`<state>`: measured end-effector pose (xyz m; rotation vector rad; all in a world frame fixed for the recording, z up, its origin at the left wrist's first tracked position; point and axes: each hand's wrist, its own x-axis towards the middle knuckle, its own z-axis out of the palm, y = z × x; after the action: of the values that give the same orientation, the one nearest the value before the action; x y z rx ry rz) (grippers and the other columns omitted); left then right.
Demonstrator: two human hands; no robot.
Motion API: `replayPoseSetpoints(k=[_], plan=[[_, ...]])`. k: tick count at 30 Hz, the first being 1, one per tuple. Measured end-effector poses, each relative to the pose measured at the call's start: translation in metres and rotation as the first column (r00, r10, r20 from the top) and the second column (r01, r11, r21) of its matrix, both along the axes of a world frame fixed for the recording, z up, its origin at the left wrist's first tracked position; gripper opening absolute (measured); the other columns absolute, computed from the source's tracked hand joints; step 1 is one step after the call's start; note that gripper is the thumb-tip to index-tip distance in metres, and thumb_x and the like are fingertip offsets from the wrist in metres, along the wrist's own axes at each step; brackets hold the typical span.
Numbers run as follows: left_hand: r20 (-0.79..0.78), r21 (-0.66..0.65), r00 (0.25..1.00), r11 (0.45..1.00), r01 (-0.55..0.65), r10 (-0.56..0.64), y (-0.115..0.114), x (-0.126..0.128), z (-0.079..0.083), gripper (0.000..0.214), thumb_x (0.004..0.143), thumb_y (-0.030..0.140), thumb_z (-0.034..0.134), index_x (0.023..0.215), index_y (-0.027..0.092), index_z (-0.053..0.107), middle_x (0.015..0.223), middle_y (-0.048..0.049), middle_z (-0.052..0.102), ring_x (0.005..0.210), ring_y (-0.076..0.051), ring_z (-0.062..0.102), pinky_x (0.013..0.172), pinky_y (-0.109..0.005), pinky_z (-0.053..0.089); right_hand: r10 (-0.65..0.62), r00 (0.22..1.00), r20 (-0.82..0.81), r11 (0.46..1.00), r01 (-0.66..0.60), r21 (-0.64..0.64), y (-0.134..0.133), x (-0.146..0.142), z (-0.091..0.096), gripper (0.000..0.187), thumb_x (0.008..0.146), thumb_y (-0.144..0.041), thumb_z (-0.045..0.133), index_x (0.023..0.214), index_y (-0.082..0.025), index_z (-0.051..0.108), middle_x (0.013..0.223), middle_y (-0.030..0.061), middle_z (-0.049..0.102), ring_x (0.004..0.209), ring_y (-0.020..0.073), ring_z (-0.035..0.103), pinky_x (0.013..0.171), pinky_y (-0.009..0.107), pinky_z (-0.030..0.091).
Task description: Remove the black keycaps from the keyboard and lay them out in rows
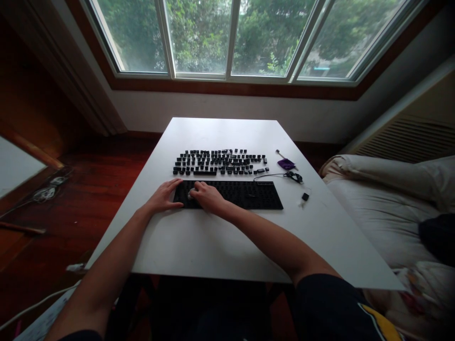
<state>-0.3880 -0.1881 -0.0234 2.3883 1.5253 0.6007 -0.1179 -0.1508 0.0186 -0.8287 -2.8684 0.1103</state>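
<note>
So we've got a black keyboard (241,195) sitting near the middle of a white table (213,246), with rows of loose keycaps (202,161) laid out just beyond it, spacebar (205,173) included. Our left hand (165,195) is spread around the keyboard's left end, thumb by the near corner, fingers at the far one. Our right hand (206,195) is bunched over the left part of the board, pinching a small pale wad (191,193); we honestly can't tell what it's made of. Off to the right: a bundled black cable (294,177) and something purple (286,164).
</note>
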Motion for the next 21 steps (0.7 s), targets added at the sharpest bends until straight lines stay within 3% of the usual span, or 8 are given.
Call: replayPoseSetpoints(k=[9,14,21], plan=[[-0.008,0.004,1.0,1.0,0.008,-0.008,0.006,-0.004,-0.001,0.098,0.074,0.068,0.075,0.157,0.029,0.038,0.16,-0.0107,0.04,0.145,-0.036,0.039,0.122,-0.052,0.031,-0.142,0.989,0.046,0.988,0.145,-0.061,0.016,0.116,0.009,0.022,0.096,-0.022,0.054,0.109,-0.023,0.073,0.113,0.0091,0.062,0.097,0.0214,0.057,0.072,0.026,0.041],[-0.021,0.003,1.0,1.0,0.012,-0.012,0.008,-0.003,0.0,0.098,0.075,0.068,0.074,0.157,0.029,0.036,0.16,-0.0111,0.039,0.145,-0.036,0.039,0.122,-0.052,0.031,-0.201,0.979,-0.008,0.977,0.2,-0.079,0.021,0.197,0.007,0.025,0.093,-0.02,0.058,0.111,-0.024,0.075,0.107,0.0081,0.064,0.089,0.0181,0.061,0.077,0.026,0.044],[-0.003,0.013,1.0,1.0,0.011,-0.011,0.009,-0.003,-0.004,0.099,0.077,0.069,0.073,0.158,0.029,0.034,0.161,-0.0106,0.038,0.145,-0.036,0.038,0.121,-0.052,0.031,-0.375,0.927,0.014,0.922,0.374,-0.099,0.036,0.32,-0.004,0.029,0.092,-0.015,0.059,0.112,-0.023,0.078,0.102,0.0129,0.067,0.082,0.0187,0.064,0.076,0.031,0.045]])
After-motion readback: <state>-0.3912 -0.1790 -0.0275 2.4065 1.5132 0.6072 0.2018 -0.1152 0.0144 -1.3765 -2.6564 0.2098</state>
